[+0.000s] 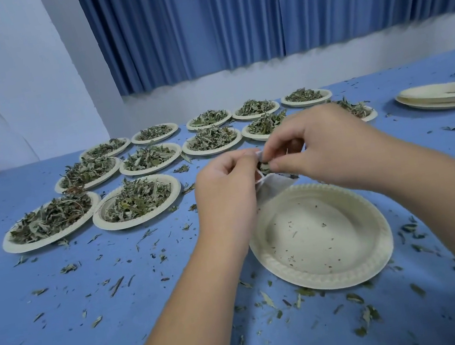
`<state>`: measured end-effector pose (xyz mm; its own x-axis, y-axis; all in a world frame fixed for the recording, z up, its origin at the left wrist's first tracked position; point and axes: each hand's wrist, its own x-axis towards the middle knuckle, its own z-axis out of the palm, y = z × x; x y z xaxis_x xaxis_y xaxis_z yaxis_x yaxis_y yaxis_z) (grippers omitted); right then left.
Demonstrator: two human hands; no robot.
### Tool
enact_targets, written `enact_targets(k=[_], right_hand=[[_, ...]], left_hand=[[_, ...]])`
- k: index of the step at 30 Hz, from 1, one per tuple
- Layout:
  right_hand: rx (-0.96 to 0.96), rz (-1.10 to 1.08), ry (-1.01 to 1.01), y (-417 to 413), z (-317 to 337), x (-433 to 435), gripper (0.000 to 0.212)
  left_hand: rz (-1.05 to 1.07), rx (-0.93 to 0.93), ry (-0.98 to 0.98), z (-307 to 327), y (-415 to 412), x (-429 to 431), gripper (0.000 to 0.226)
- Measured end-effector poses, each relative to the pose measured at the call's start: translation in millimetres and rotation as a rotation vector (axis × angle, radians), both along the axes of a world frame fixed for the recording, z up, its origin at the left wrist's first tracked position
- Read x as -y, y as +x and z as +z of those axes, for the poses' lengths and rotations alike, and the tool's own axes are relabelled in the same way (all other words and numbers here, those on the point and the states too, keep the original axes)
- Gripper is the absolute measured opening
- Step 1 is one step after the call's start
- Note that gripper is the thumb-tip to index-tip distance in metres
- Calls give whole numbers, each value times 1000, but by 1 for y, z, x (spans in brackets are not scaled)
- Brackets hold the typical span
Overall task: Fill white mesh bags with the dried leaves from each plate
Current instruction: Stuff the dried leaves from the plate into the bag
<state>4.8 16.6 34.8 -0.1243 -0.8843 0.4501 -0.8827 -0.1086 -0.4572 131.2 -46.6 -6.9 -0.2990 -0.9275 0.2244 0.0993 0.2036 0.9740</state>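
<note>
A small white mesh bag hangs between my two hands above the far rim of an almost bare paper plate. My left hand pinches the bag's mouth on the left side. My right hand pinches the mouth on the right, with dried leaves showing in the opening between the fingers. Only crumbs lie in the plate below. Most of the bag's body is hidden behind my left hand.
Several paper plates heaped with dried leaves stand in rows at the left and back of the blue table. A stack of used plates sits at the far right. Loose leaf bits litter the cloth. A blue curtain hangs behind.
</note>
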Motion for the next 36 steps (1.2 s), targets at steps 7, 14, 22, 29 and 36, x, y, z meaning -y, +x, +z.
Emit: enact_targets(k=[7,14,22,29,36], right_hand=[[255,166,0,-19,-11,-16,29],[-66,89,-82,-20,-18,-15,15],[66,88,-88,-22,-13,-22,10],[23,8,-102,-8,-20,-13,8],[207,-165,-136,-5,-29,-2,30]], left_hand=[[13,-106,48,3,4,3,25],[-12,-83,45,2,3,1,27],[-17,-27,9,1,4,-2,22],[-63,35,-26,0,-1,-6,20],[-67,64,-44,-1,-4,-9,19]])
